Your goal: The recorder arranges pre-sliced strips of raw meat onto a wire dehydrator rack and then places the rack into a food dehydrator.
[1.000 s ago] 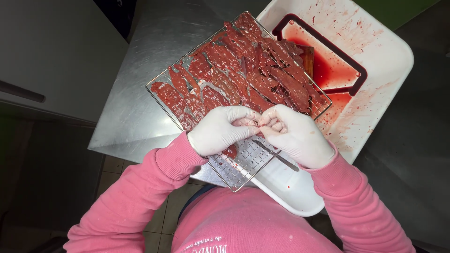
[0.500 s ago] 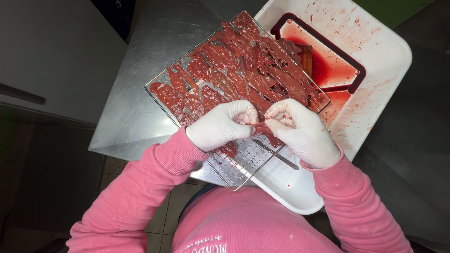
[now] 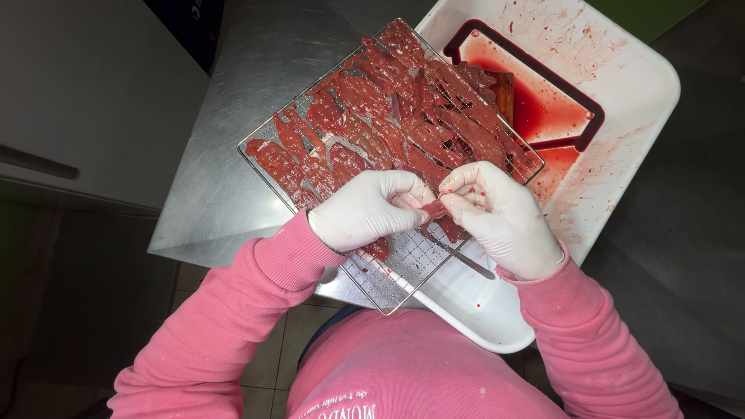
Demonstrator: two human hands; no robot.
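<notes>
Two gloved hands meet over the near part of the wire rack, and between them we pinch one small strip of raw meat. The left hand closes its fingertips on the strip's 9 o'clock end; the right hand closes on its 3 o'clock end, so the strip's long axis runs roughly from 9 to 3. Both hands sit equally close to it. The laid-out meat strips cover the rack from 10 to 1 o'clock of our hands, while the bare mesh lies at 6 o'clock, just under our wrists. The rack rests across a white tray with red liquid, on the steel desk.
</notes>
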